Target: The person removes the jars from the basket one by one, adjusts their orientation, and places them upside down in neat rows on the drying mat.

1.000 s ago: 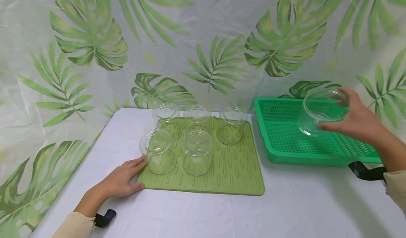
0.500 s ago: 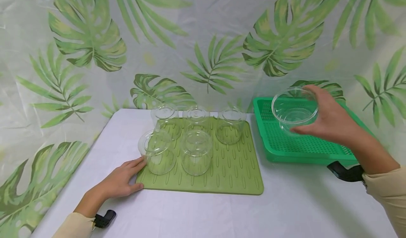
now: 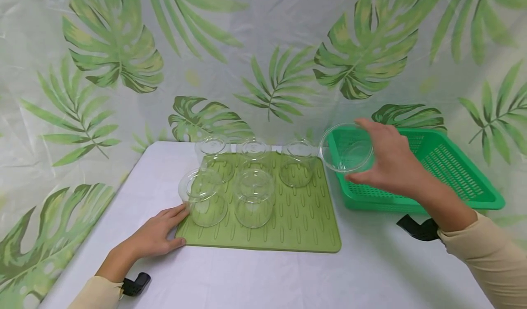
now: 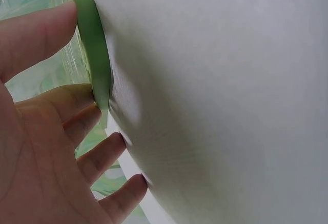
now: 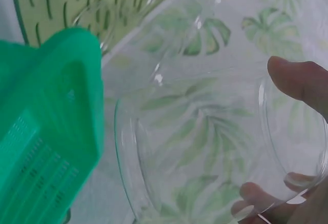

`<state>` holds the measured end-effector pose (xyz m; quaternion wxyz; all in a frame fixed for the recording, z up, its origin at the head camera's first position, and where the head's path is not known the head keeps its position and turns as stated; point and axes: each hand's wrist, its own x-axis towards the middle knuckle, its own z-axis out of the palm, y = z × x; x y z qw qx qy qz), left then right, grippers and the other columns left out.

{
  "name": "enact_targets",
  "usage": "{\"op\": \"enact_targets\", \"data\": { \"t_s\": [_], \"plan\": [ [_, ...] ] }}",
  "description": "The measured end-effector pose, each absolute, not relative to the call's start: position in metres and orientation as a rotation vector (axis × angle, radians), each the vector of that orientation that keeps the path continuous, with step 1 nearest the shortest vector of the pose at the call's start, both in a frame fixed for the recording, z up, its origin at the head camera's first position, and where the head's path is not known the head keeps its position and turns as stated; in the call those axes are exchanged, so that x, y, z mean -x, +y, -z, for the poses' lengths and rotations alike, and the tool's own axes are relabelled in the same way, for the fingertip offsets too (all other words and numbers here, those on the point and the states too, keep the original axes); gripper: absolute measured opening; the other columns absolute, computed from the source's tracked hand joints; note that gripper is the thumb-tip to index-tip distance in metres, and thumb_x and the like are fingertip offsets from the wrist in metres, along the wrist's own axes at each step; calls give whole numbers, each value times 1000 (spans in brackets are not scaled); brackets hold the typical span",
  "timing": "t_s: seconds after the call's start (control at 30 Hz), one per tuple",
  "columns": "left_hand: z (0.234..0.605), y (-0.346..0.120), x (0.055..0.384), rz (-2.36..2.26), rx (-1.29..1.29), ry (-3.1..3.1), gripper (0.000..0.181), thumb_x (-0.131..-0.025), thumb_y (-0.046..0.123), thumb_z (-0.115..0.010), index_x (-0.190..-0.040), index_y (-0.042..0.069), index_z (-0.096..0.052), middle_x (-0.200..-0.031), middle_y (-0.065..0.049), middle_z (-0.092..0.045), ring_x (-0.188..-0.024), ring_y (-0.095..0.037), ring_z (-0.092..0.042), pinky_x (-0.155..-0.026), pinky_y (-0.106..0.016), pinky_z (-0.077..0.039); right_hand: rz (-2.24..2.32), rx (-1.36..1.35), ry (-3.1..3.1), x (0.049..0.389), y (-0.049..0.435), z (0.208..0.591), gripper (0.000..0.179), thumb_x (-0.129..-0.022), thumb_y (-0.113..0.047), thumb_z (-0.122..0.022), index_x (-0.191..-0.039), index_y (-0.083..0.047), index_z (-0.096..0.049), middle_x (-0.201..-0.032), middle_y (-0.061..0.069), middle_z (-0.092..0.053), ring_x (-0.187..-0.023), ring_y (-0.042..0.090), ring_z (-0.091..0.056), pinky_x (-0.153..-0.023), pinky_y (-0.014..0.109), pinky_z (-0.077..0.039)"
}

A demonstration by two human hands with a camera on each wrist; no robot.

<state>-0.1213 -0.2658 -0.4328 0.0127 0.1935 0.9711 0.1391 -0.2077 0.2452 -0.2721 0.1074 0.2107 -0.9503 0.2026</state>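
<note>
My right hand grips a clear glass container by its side, thumb and fingers spread around it. The container is held in the air over the left end of the green basket, near the mat's back right corner. In the right wrist view the glass container is see-through, with fingertips on its wall. My left hand rests at the left edge of a green ribbed mat. Its fingertips touch the mat's edge. Several similar clear glass containers stand on the mat.
A green plastic basket with slotted walls stands to the right of the mat. White cloth covers the table. A leaf-printed curtain hangs behind it.
My right hand has carried the glass container leftward from above the basket's middle to its left end, tilting it along the way. My left hand and the containers on the mat have stayed put.
</note>
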Motion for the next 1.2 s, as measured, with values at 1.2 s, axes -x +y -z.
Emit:
{"op": "enact_targets", "data": {
  "t_s": [1.2],
  "plan": [
    [436, -267, 123, -462, -559, 2986, 73, -84, 32, -72, -145, 1, -48, -155, -19, -41, -137, -46, -44, -105, -65, -41, -578, -860, -2759, 206, 206, 300, 107, -68, -30, -89, -154, -11, -29, -151, 20, -39, -131, 44, -44, -97, 70, -38]
  ]
}}
